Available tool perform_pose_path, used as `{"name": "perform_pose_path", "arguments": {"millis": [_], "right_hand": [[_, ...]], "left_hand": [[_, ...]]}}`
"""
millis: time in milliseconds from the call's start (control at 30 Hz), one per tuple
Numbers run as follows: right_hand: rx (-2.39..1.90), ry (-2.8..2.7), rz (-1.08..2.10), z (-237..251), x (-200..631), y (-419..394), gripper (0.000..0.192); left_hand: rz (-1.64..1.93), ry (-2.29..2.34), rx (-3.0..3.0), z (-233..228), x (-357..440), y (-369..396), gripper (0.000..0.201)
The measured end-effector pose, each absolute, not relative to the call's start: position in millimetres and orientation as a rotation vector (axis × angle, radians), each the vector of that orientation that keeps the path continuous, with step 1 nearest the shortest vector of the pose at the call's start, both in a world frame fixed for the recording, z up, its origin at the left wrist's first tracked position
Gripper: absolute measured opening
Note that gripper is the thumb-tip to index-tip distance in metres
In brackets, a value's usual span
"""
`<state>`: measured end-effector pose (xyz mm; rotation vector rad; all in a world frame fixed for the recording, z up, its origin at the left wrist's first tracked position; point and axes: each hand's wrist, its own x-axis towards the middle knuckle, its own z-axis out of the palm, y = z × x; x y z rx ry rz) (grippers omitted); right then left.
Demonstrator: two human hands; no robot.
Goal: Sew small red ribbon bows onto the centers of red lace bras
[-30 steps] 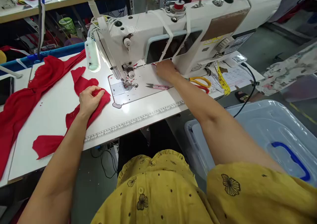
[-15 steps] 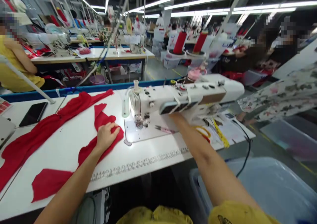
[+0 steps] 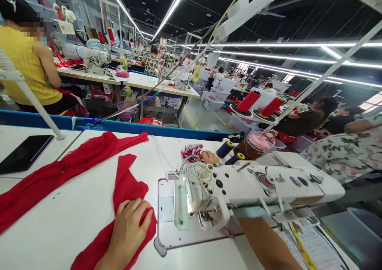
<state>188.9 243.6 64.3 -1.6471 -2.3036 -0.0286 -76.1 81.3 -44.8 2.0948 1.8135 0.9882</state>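
Under left hand (image 3: 129,227), one red cloth (image 3: 127,185).

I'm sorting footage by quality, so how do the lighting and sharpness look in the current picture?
Head view: the ceiling light strips glare white against the dark ceiling. Head view: the left hand and the red cloth beneath it are fairly clear. Head view: at lower right, the plastic bin looks blurred, and writing on the paper is too soft to read.
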Motion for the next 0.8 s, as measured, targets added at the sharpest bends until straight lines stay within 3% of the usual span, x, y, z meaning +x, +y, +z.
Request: {"name": "perform_pose_path", "arguments": {"millis": [67, 167, 233, 433, 800], "right_hand": [[-1.709, -2.257, -0.039, 50, 188, 255, 0.027], [-1.739, -2.236, -0.016, 30, 181, 271, 0.057], [-1.74, -2.252, 0.01, 19, 176, 280, 0.066], [-1.723, -2.373, 0.024, 5, 178, 296, 0.046], [-1.738, -2.602, -0.09, 11, 190, 311, 0.034]], "left_hand": [[1.024, 1.797, 2.112, -47, -76, 82, 0.024], [1.056, 1.787, 2.138, -48, -77, 83, 0.022], [1.065, 1.791, 2.149, -48, -77, 83, 0.021], [1.086, 1.787, 2.186, -47, -77, 84, 0.021], [1.074, 1.764, 2.234, -45, -77, 82, 0.019]]}}
